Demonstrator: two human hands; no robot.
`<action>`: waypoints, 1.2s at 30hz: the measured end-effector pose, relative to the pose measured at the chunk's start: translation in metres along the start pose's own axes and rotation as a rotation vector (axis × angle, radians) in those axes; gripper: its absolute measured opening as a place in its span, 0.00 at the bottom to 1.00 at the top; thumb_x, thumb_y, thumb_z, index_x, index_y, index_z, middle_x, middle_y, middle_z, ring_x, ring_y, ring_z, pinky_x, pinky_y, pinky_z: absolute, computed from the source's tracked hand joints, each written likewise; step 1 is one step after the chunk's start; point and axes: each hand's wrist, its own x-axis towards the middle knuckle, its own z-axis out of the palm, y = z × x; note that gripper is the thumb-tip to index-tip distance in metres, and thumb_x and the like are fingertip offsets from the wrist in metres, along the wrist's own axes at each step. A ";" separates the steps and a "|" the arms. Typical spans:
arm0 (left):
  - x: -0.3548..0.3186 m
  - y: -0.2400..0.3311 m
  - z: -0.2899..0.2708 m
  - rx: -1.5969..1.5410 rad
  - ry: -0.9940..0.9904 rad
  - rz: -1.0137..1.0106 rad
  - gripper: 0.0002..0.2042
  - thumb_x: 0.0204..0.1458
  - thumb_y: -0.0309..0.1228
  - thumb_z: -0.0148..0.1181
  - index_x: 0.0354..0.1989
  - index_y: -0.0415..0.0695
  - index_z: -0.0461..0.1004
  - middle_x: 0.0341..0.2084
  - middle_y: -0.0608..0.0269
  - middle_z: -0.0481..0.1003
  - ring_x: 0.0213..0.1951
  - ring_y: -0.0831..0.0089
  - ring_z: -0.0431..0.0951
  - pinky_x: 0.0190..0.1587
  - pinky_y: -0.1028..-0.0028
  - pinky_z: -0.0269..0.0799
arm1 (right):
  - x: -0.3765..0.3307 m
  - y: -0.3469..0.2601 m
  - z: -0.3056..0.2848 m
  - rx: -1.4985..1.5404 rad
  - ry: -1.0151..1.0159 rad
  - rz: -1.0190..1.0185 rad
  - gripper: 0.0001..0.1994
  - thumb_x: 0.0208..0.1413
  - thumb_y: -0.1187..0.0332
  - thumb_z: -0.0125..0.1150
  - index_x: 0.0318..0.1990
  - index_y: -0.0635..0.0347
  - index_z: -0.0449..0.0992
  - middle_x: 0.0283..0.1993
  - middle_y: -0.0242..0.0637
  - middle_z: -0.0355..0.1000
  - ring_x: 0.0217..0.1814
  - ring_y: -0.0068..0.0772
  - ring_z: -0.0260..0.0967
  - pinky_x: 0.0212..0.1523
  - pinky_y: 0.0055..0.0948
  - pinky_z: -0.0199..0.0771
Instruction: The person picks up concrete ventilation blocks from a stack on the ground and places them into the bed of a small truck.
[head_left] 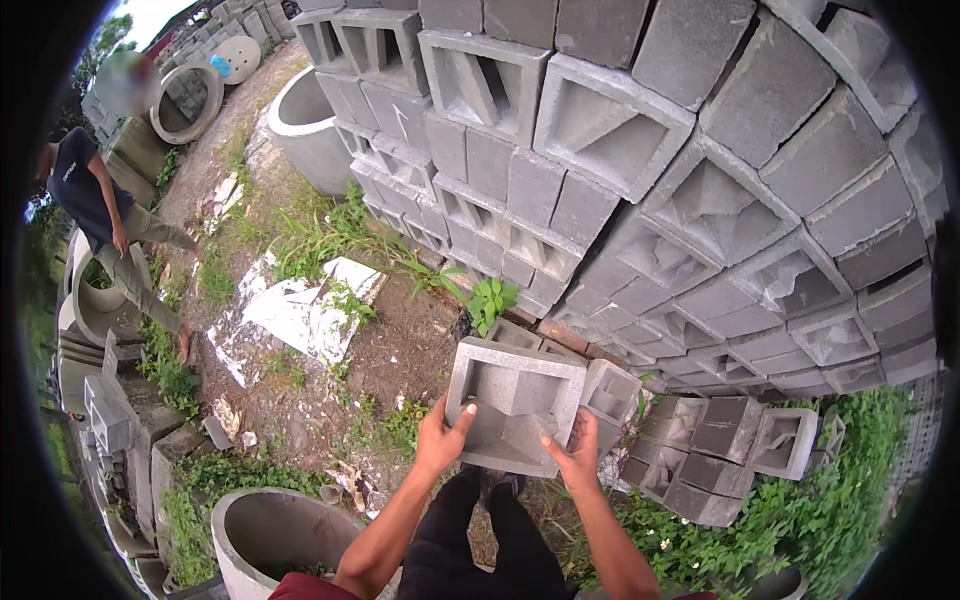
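While a hollow grey concrete block (512, 390) is held w/ both hands, its open face is turned up toward the head cam. Its L side is gripped by the left hand (441, 440), w/ the thumb laid over the rim and the other fingers mostly hidden behind. Its lower R corner is gripped by the right hand (573, 452), w/ the thumb on the near edge and fingers curled along the outer side. The block is kept in front of the dark trousers (455, 530), near the foot of a tall stack of similar blocks (590, 205). On one stacked face a pale mark (403, 118) can be seen (arrow-like, more scratch than lettering). Small light print (68, 172) is carried on the dark shirt (86, 190) of a person at far L, but it's too small to be read.

More loose blocks (705, 455) are piled to the R, partly surrounded by green plants (810, 530). A concrete ring (222, 545) is placed at lower L, another (335, 155) beside the stack's far end, & a torn white sheet (300, 310) is spread on the soil btwn.
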 end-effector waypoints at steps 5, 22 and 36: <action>-0.062 0.111 -0.095 0.097 0.106 -0.063 0.26 0.56 0.41 0.60 0.57 0.36 0.68 0.39 0.46 0.79 0.42 0.63 0.81 0.47 0.67 0.73 | -0.034 -0.119 0.084 -0.003 -0.123 -0.062 0.42 0.45 0.72 0.73 0.67 0.68 0.56 0.65 0.43 0.57 0.67 0.38 0.56 0.67 0.35 0.53; -0.015 0.106 -0.457 -0.127 0.554 -0.010 0.22 0.57 0.44 0.58 0.50 0.35 0.72 0.35 0.47 0.80 0.36 0.63 0.80 0.43 0.65 0.73 | 0.008 -0.201 0.492 0.091 -0.559 0.253 0.34 0.52 0.68 0.70 0.64 0.70 0.60 0.59 0.44 0.66 0.61 0.32 0.63 0.60 0.30 0.62; 0.197 0.121 -0.749 -0.286 0.563 0.036 0.28 0.60 0.44 0.56 0.60 0.33 0.65 0.42 0.55 0.78 0.45 0.71 0.76 0.50 0.72 0.70 | 0.166 -0.199 0.845 0.101 -0.832 0.264 0.28 0.44 0.77 0.66 0.57 0.70 0.69 0.48 0.41 0.74 0.47 0.29 0.72 0.50 0.28 0.71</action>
